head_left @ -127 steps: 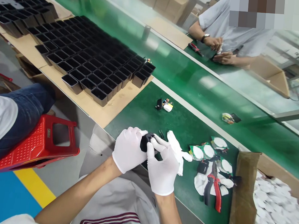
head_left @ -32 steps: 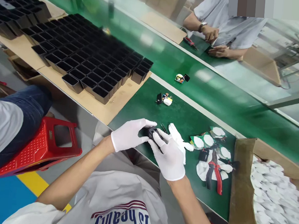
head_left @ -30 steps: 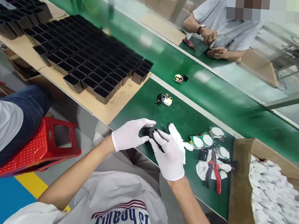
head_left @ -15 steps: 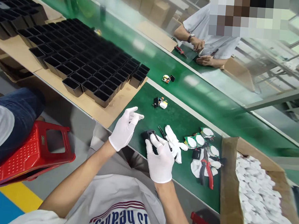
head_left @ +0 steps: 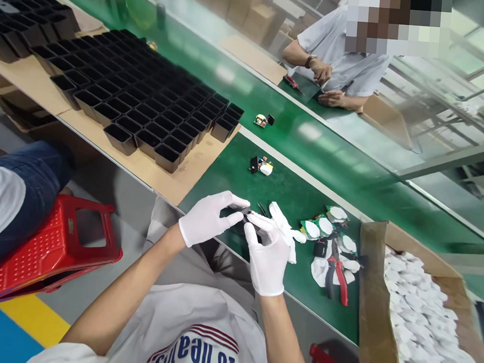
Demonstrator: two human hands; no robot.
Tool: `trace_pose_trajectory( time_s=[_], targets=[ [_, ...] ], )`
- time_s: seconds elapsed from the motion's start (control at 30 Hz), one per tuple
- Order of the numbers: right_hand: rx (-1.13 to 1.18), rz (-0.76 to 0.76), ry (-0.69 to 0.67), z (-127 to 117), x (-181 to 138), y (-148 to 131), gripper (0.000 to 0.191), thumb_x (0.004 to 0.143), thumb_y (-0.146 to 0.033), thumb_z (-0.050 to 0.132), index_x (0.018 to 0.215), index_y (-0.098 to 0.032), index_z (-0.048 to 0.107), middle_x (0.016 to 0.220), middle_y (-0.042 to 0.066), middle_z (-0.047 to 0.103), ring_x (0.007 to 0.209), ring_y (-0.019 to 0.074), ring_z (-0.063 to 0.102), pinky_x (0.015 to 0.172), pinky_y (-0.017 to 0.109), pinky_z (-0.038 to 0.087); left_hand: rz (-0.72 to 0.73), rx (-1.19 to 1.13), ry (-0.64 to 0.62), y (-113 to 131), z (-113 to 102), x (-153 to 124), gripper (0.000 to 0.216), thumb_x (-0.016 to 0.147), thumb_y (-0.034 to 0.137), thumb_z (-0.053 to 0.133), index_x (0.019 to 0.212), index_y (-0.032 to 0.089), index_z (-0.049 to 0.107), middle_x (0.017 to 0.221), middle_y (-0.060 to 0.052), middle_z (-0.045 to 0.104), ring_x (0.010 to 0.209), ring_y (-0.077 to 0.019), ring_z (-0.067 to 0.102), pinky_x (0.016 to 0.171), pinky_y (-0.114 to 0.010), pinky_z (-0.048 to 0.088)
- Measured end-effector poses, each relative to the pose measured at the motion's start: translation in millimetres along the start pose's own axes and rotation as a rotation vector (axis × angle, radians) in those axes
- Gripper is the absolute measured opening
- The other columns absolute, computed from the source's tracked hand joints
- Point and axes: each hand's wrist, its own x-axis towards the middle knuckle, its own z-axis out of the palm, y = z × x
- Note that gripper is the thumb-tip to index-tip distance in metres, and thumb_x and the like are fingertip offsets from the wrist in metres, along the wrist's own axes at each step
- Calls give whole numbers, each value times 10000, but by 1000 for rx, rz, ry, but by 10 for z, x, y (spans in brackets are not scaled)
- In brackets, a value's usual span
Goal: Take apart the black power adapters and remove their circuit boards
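Both my hands wear white gloves and meet over the near edge of the green table (head_left: pixel 234 178). My left hand (head_left: pixel 207 219) and my right hand (head_left: pixel 267 249) pinch a small black plastic part (head_left: pixel 243 217) between their fingertips; most of it is hidden by the fingers. A spare white glove (head_left: pixel 285 229) lies just beyond my right hand, with thin black tweezers (head_left: pixel 261 208) beside it.
Several open black cases (head_left: pixel 148 103) stand in rows on cardboard to the left. Small electronic assemblies lie on the table (head_left: pixel 261 165) and on the conveyor belt (head_left: pixel 264 120). Red-handled pliers (head_left: pixel 339 271) and round white pads (head_left: pixel 325 227) lie to the right, beside a box of white pads (head_left: pixel 423 321). Another person works across the belt (head_left: pixel 338 50). A red stool (head_left: pixel 51 245) stands on the left.
My left hand, lifted off and spread half a second ago, has come back onto the black part. The small assembly on the belt has moved further left.
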Motion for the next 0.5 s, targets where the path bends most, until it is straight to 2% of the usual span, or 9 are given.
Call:
trace_pose_trajectory(
  time_s=[0.1,0.2,0.27,0.33,0.4,0.47,0.5],
  targets=[
    [-22,-9,-4,-14,13,6,154,1022,-272,677,1093,-223,805,1090,95,829,1061,266,801,933,452,683,-7,23,-25,-6,11,8,269,982,231,650,1235,256,737,1199,-27,793,1127,-201,756,1055,-348,581],
    [-65,-98,24,-86,58,6,138,979,-288,735,1066,-243,832,1085,82,841,1028,288,810,1003,500,647,29,74,-19,54,38,12,277,989,223,632,1248,255,723,1218,-29,787,1116,-202,755,1018,-340,588],
    [-96,-166,33,-143,73,39,150,973,-313,747,1080,-253,835,1086,73,845,982,286,822,945,464,668,74,132,-5,92,79,10,228,988,210,617,1171,249,747,1153,-30,792,1097,-213,752,1004,-351,578],
    [-217,-225,5,-163,55,132,188,1028,-330,670,1135,-272,813,1109,54,843,987,263,827,898,401,684,62,157,8,85,134,18,236,977,194,606,1144,278,750,1148,-5,797,1122,-209,742,1018,-349,556],
    [-289,-275,57,-134,11,271,215,1034,-345,657,1178,-260,792,1055,52,847,936,249,834,820,336,696,37,162,6,37,189,47,238,958,195,603,1116,292,754,1141,2,801,1104,-211,741,1011,-355,554],
    [-278,-349,138,-89,-43,394,229,1042,-277,613,1189,-276,789,1072,57,845,922,237,838,813,293,694,-28,184,-1,-15,232,88,235,922,195,616,1079,296,759,1141,-3,806,1093,-228,736,1026,-374,550],
    [-281,-328,135,-76,-70,428,267,1035,-236,595,1214,-292,785,1140,61,836,958,238,836,836,291,692,-63,194,-14,-33,247,108,246,900,193,625,1074,300,761,1143,-5,806,1087,-236,734,1032,-384,549]
  ],
)
